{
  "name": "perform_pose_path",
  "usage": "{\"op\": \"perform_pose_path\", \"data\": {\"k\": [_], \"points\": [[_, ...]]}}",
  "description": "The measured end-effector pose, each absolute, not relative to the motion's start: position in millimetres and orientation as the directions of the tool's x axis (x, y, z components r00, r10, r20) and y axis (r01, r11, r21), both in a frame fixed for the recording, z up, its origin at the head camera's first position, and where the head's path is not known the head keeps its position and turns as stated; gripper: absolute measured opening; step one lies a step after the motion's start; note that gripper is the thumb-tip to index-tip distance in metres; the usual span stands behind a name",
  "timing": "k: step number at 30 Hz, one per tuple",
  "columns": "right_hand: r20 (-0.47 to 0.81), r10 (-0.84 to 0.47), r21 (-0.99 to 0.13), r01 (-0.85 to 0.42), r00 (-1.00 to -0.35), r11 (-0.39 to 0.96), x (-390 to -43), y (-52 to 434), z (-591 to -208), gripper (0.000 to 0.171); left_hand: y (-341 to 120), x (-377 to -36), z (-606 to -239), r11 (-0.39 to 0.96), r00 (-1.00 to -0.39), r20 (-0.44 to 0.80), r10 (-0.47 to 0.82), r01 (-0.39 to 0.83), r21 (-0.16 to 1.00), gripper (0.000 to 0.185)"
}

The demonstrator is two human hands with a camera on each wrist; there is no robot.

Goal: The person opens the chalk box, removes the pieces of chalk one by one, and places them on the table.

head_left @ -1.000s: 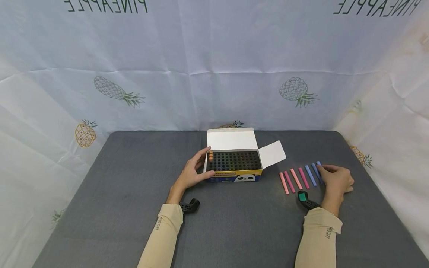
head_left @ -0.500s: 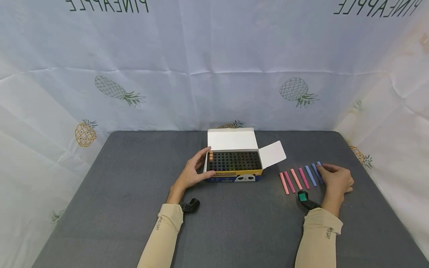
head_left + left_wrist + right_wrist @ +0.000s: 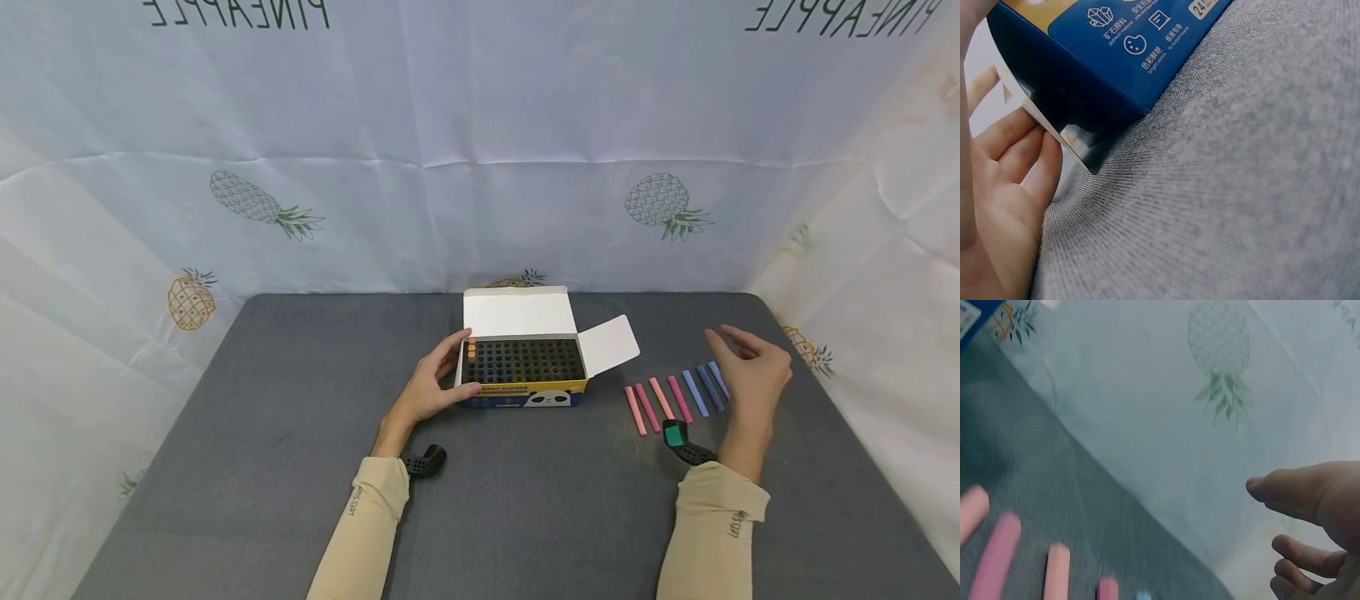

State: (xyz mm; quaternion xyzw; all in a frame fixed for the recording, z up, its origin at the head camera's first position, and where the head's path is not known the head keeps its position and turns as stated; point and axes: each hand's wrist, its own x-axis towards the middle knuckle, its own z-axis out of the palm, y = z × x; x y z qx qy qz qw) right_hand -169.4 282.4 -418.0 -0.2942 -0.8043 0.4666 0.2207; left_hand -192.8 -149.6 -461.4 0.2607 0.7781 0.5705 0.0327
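Change: right hand (image 3: 752,372) has lifted off the blue chalk stick (image 3: 718,380) it touched a moment ago and now hovers above the row's far end; left hand (image 3: 433,382) and box unmoved.
Right fingers: (image 3: 1285,488) loosely spread and relaxed, holding nothing, tips pointing away over the tabletop (image 3: 300,433).
Chalk row: seven sticks (image 3: 678,397), pink to blue, lie side by side just below and left of the right fingers.
Left fingers: (image 3: 1016,156) curled against the left end of the chalk box (image 3: 523,372), thumb at its front corner.
Box: open, lid flap up, side flap out toward the chalk row; dark grid of holes inside, a few orange ends near the left fingers.
Backdrop: pineapple-print cloth (image 3: 480,142) behind the tabletop.
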Motion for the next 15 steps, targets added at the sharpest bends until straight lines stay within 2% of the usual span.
{"op": "perform_pose_path", "data": {"k": [10, 15], "points": [[0.171, 0.585, -0.872, 0.155, -0.793, 0.464, -175, 255, -400, 0.046, -150, -193, -462, 0.222, -0.865, 0.249, 0.435, 0.371, 0.902, 0.08], [0.218, 0.516, -0.868, 0.077, -0.829, 0.491, -175, 239, -392, 0.043, -151, -205, -482, 0.231, -0.868, 0.24, 0.434, 0.365, 0.902, 0.082]]}}
